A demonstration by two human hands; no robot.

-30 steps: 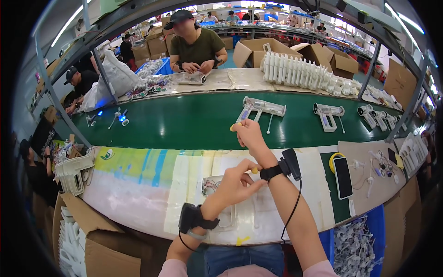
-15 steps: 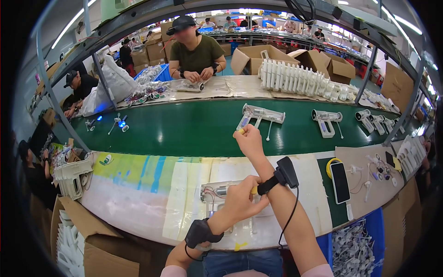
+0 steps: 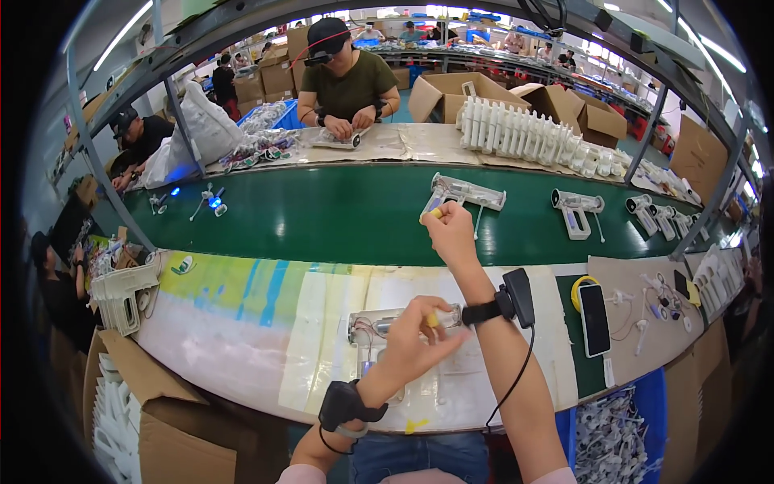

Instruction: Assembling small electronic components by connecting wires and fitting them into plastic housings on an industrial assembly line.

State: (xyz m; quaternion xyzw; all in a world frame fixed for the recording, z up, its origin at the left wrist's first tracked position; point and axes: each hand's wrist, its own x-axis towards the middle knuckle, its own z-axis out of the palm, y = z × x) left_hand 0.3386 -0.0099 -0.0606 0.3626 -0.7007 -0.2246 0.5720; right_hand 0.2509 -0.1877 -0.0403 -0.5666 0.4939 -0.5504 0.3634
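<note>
My right hand [image 3: 453, 235] reaches over the green conveyor belt, its fingers closed at the handle end of a white gun-shaped plastic housing [image 3: 476, 194]. That housing holds wires and a silvery cylinder, and a thin white rod sticks out beside it. On the worktop in front of me lies a similar open half housing [image 3: 360, 327] with red wires and a metallic cylinder inside. My left hand [image 3: 409, 347] hovers over it, thumb and fingers apart, and covers part of it. Yellow covers sit on fingertips of both hands. Black bands with a box are on both wrists.
Further housings [image 3: 577, 211] lie to the right on the belt [image 3: 322, 218]. A phone [image 3: 594, 321] rests right of my arm. A blue bin [image 3: 657, 419] of small parts and a cardboard box [image 3: 185, 436] flank me. Across the belt, a person [image 3: 345, 89] handles another housing.
My right hand and the belt housing have shifted slightly farther away. My left hand has lifted and spread its thumb from its fingers, uncovering more of the worktop housing.
</note>
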